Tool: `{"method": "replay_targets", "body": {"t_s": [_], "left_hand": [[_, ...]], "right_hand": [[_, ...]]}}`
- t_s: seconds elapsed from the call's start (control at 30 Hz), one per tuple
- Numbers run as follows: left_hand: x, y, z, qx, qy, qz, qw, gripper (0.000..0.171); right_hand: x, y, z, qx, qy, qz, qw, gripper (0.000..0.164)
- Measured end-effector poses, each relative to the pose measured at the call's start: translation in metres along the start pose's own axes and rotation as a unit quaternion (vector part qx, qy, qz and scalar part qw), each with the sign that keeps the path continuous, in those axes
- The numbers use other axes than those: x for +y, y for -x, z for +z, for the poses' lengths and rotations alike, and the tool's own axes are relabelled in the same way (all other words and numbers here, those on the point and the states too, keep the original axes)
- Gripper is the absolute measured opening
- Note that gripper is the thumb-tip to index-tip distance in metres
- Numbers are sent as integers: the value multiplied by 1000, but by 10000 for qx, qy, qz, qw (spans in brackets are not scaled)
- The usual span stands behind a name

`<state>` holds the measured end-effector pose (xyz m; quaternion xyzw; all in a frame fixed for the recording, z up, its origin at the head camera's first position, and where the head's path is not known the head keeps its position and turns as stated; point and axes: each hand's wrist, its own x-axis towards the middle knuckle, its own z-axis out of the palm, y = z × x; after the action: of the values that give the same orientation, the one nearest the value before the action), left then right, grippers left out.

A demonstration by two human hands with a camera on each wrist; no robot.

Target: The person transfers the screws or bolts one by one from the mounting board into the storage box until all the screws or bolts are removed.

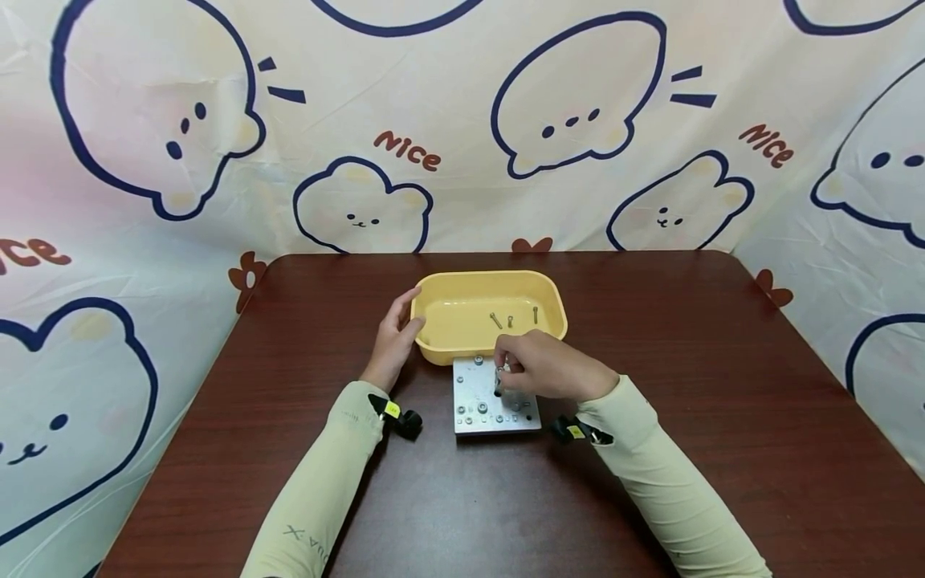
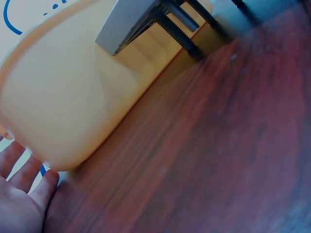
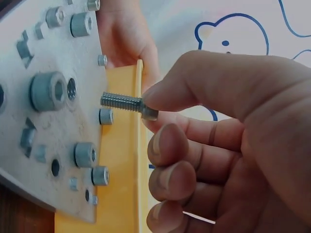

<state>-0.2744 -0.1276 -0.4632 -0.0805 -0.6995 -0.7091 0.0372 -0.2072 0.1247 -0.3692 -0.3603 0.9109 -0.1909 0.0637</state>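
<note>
My right hand (image 1: 552, 365) pinches a socket-head bolt (image 3: 121, 102) between thumb and index finger above a metal plate (image 1: 470, 397). In the right wrist view the threaded end points at the plate's face, near an unfilled hole (image 3: 72, 90) beside a large bolt (image 3: 47, 92), and is apart from it. Several socket-head bolts of different sizes stand in the plate. My left hand (image 1: 392, 341) holds the left end of a yellow tray (image 1: 441, 353), thumb at the rim and fingers along the outside. In the left wrist view, threaded shanks (image 2: 175, 34) stick out beneath the plate.
Three small bolts lie loose on the tray's floor, one of them a slanted bolt (image 1: 495, 320). The plate stands right against the tray's near side. Brown wooden table (image 1: 462, 514) surrounds both. A printed curtain (image 1: 462, 96) hangs behind the table and along its sides.
</note>
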Motion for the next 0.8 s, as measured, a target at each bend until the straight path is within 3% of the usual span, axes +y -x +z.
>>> {"method": "replay_targets", "body": {"t_s": [0.2, 0.53, 0.8], "left_hand": [[0, -2, 0, 34, -59, -99, 9999, 47], [19, 4, 3, -77, 74, 21, 9999, 49], [2, -1, -2, 51, 136, -44, 9999, 47]], "right_hand": [[7, 2, -10, 158, -180, 120, 9996, 6], [29, 6, -25, 762, -279, 426, 9958, 4], [45, -6, -26, 945, -383, 734, 9921, 4]]}}
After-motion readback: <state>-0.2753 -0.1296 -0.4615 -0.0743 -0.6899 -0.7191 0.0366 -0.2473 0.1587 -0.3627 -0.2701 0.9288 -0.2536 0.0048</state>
